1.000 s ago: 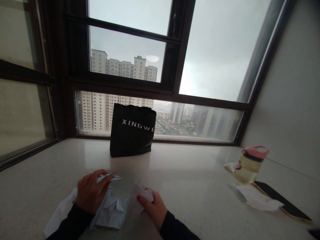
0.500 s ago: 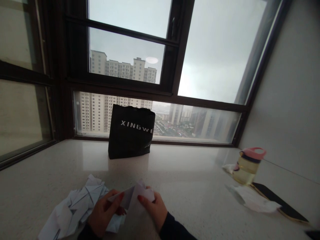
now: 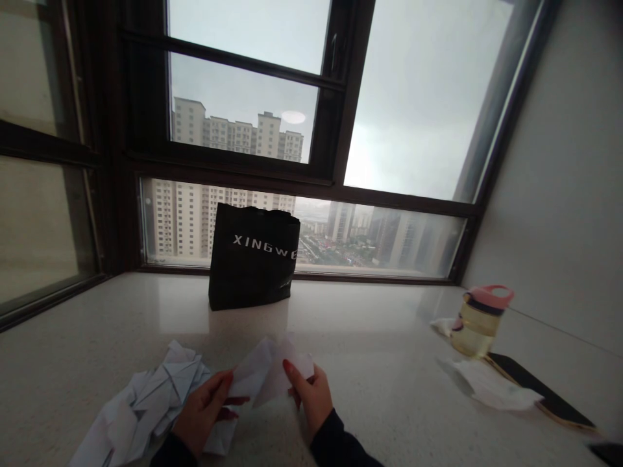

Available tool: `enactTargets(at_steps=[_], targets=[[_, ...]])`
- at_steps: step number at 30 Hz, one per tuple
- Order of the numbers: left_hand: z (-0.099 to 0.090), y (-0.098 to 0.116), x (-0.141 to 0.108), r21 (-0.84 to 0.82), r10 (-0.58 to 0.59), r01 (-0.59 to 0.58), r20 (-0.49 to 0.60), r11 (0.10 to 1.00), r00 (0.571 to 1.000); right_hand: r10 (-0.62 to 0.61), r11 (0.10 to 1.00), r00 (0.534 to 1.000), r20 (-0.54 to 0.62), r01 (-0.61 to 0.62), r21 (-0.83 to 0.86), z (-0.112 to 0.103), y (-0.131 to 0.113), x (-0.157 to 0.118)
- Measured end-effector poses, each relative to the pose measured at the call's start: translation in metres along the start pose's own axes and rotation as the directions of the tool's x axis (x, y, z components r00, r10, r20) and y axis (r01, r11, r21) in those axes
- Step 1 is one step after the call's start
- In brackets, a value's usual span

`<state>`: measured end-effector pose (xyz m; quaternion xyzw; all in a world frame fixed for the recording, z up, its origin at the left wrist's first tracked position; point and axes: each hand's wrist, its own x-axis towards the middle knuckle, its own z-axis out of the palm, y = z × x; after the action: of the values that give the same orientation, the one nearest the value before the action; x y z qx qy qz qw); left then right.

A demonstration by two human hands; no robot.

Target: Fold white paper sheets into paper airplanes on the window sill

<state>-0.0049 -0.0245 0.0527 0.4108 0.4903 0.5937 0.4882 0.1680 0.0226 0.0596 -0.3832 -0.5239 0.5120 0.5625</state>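
Between my two hands is a piece of folded white paper (image 3: 253, 368), raised over the pale countertop with a crease running through its middle. My left hand (image 3: 207, 408) pinches its left part between thumb and fingers. At the right side, my right hand (image 3: 311, 394) grips the paper, thumb on top and fingers behind. A heap of folded white papers (image 3: 156, 395) lies beside and partly behind my left hand. Another white folded piece (image 3: 221, 436) rests below that hand, partly covered by it.
A black paper bag (image 3: 254, 259) stands upright near the window. To the right are a bottle with a pink lid (image 3: 479, 324), a crumpled white tissue (image 3: 494, 386) and a dark flat phone-like object (image 3: 545, 392) on the speckled countertop (image 3: 379, 363).
The paper has been turned and spread wider, its crease now tilted between my hands. My right hand has shifted slightly right.
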Motion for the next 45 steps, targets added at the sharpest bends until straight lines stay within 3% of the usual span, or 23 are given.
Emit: enactTargets(at_steps=[7, 16, 23, 31, 35, 38, 43, 45], targets=[[0.005, 0.002, -0.004, -0.197, -0.061, 0.092, 0.159, 0.976, 0.985, 0.005, 1.0, 0.99, 0.143, -0.001, -0.027, 0.006, -0.003, -0.005], [0.003, -0.004, -0.009, -0.257, 0.025, 0.068, 0.343, 0.964, 0.939, 0.015, 0.997, 0.992, 0.127, -0.006, -0.071, 0.004, 0.001, -0.005], [0.011, -0.004, -0.012, -0.067, -0.001, 0.023, 0.305, 0.997, 0.952, 0.01, 0.985, 0.99, 0.141, 0.014, -0.17, 0.006, 0.003, -0.008], [0.014, -0.005, -0.013, -0.078, 0.007, 0.014, 0.268, 0.997, 0.963, -0.027, 0.986, 0.99, 0.142, 0.05, -0.16, 0.007, 0.013, -0.007], [0.012, -0.005, -0.011, -0.116, 0.014, 0.006, 0.173, 0.993, 0.985, -0.103, 0.99, 0.994, 0.025, 0.105, -0.097, 0.006, 0.011, -0.005], [0.009, -0.004, -0.007, -0.143, -0.016, 0.044, 0.194, 0.989, 0.981, -0.145, 0.985, 0.987, -0.074, 0.137, -0.101, 0.003, 0.01, -0.002], [0.008, -0.002, -0.007, -0.148, -0.047, 0.082, 0.228, 0.986, 0.973, -0.028, 0.999, 0.989, 0.143, 0.031, -0.024, 0.004, 0.01, 0.0], [0.009, -0.002, -0.009, -0.152, -0.055, 0.095, 0.246, 0.984, 0.968, -0.021, 1.0, 0.988, 0.156, 0.022, -0.008, 0.005, 0.009, 0.0]])
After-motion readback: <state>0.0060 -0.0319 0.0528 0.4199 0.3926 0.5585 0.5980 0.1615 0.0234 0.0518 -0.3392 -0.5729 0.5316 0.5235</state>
